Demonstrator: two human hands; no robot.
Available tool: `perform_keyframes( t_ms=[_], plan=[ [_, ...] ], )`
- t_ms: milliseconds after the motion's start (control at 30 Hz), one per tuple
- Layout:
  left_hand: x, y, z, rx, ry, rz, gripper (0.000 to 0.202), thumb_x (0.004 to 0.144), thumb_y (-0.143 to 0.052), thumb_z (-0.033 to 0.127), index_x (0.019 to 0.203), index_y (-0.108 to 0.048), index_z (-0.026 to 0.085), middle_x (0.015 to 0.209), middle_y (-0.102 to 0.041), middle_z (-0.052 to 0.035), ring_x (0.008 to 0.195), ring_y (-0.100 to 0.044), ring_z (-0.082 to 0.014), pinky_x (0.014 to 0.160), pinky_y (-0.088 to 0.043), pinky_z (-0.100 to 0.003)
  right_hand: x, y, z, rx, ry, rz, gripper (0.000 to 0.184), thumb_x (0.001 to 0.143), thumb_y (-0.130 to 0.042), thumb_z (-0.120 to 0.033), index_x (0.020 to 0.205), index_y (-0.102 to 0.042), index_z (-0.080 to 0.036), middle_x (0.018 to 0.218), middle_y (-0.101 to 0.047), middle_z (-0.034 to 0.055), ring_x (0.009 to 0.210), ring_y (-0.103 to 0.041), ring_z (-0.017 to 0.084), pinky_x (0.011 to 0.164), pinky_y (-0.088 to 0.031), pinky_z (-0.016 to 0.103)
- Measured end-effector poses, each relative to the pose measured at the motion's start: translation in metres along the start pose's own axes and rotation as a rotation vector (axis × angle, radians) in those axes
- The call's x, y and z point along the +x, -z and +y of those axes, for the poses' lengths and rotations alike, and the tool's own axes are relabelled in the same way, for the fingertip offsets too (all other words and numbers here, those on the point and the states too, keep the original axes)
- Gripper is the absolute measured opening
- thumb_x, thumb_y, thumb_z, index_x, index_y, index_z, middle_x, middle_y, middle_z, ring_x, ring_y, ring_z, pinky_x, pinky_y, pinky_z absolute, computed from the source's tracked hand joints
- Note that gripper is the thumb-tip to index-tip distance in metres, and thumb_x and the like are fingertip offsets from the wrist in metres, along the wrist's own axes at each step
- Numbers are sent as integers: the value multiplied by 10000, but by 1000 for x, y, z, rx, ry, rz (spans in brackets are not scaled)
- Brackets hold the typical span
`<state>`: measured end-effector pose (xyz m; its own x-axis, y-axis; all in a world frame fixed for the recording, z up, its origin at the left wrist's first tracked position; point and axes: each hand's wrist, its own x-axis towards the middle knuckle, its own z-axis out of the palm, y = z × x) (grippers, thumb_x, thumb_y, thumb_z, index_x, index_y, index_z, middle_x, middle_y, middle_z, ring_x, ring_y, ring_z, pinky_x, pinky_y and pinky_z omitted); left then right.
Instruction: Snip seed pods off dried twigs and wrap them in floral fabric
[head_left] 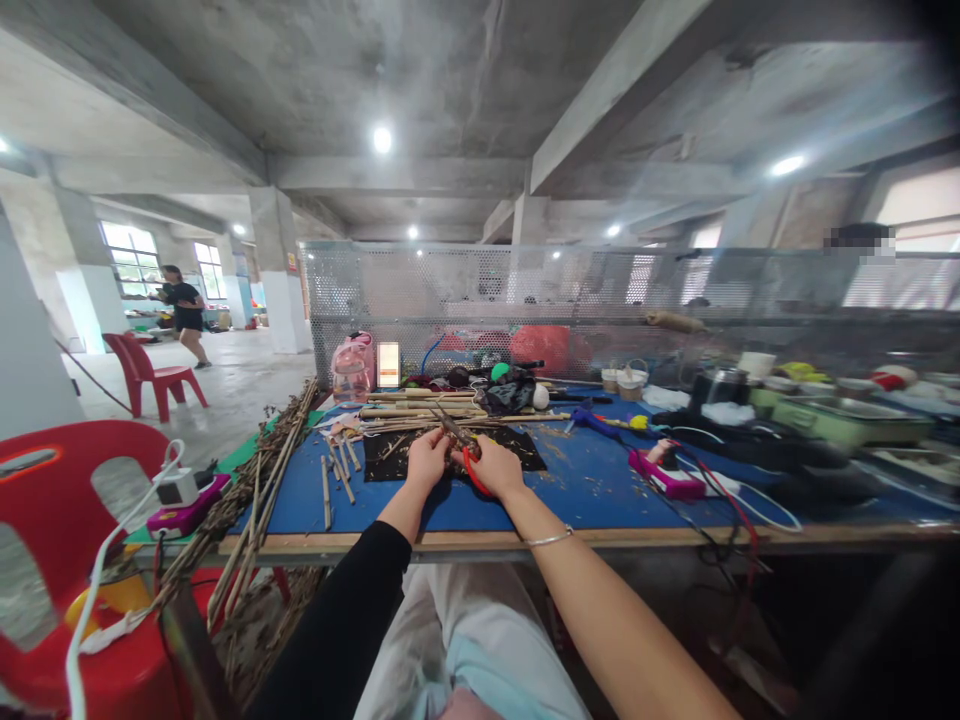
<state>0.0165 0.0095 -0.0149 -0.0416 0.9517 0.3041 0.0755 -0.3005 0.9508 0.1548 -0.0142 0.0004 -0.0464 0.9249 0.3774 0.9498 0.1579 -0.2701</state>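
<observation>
My left hand is closed around a thin stick piece over a black mat on the blue table. My right hand grips red-handled pruning shears, whose blades point up toward the stick between the two hands. Several cut stick pieces lie to the left of my hands, and a row of longer sticks lies just behind the mat. My left arm wears a black sleeve, and a bracelet is on my right wrist.
A bundle of long twigs hangs over the table's left edge. Red plastic chairs stand at left, one holding a purple device. A pink tool with cables lies at right. A mesh screen backs the table. A person walks far left.
</observation>
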Motion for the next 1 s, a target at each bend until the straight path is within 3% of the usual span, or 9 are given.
perform_keyframes(
  t_ms=[367,567,1000],
  plan=[
    [1,-3,-3,-66,47,-67,256,786,-481,159,975,-653,139,708,-651,-27,438,-481,-65,437,-425,-178,1,1,0,-19,123,88,507,753,-478,-631,932,-532,-160,963,-621,105,925,-572,229,732,-381,282],
    [-1,-3,-1,-86,45,-87,281,796,-505,217,1040,-632,164,771,-667,-31,483,-521,-69,448,-435,-164,2,2,1,16,53,-16,539,770,-393,-679,969,-536,-198,910,-653,74,850,-616,223,676,-386,287],
    [4,-1,-9,-99,49,-26,292,782,-546,284,1026,-641,155,772,-655,-45,517,-530,-76,445,-423,-168,-2,8,-4,-19,-5,-67,578,748,-374,-723,933,-582,-216,895,-686,95,861,-639,240,674,-403,277]
  ],
)
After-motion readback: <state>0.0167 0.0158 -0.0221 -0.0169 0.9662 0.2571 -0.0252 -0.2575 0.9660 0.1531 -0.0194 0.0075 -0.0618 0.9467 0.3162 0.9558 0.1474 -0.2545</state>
